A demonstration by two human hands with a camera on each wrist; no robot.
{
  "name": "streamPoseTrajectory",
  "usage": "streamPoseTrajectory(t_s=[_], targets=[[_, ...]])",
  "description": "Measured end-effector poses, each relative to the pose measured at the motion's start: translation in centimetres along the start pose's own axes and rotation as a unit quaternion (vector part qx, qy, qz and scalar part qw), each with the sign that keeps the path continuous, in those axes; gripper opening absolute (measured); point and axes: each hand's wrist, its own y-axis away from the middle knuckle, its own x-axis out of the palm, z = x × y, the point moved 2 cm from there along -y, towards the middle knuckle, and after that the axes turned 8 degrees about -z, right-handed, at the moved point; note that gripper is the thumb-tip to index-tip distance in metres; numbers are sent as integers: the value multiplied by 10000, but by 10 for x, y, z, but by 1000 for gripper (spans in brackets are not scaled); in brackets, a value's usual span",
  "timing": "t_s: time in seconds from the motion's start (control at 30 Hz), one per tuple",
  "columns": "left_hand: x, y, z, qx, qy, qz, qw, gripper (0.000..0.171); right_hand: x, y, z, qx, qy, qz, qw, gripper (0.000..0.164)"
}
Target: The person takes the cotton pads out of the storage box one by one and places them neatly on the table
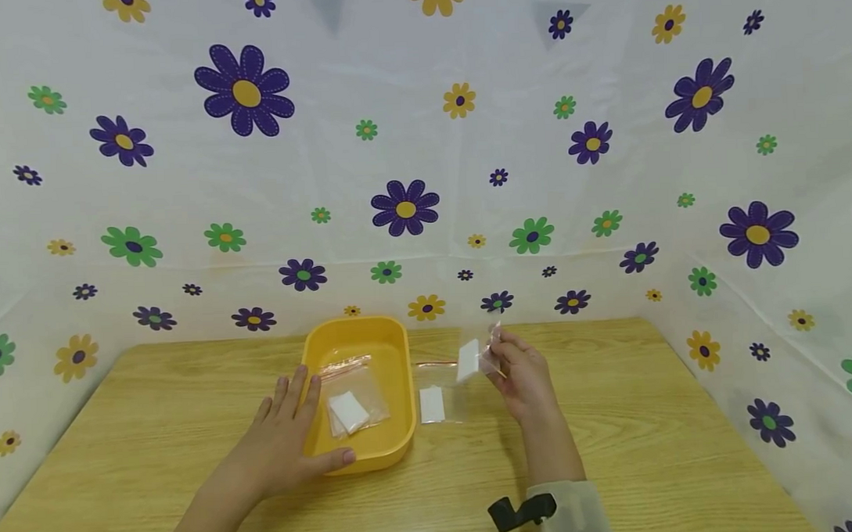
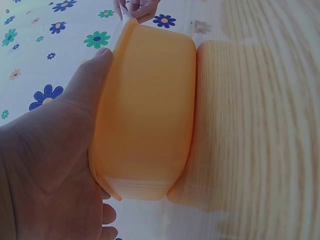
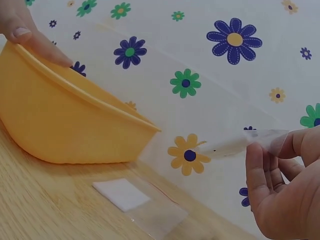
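Note:
A yellow plastic basin (image 1: 396, 377) stands on the table, with small clear zip bags (image 1: 350, 411) holding white pieces lying in it. My left hand (image 1: 280, 439) rests on the basin's left rim, fingers spread and straight, thumb along the near edge. Between thumb and fingers, my right hand (image 1: 529, 380) pinches a clear zip bag (image 1: 468, 361) with a white flat piece inside, raised above the table right of the basin. Below it, another zip bag (image 3: 125, 194) with a white piece lies flat on the table beside the basin.
The wood-grain table (image 1: 657, 430) extends to both sides of the basin. A white cloth with printed flowers (image 1: 363, 80) hangs behind the table and along its sides. A black strap (image 1: 522, 513) sits at the right sleeve.

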Motion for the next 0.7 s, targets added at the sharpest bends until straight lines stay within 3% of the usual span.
streamPoseTrajectory(t_s=[0.7], targets=[[-1, -1, -1, -19, -20, 19, 10000, 122, -21, -15, -8, 63, 355, -277, 9990, 39]])
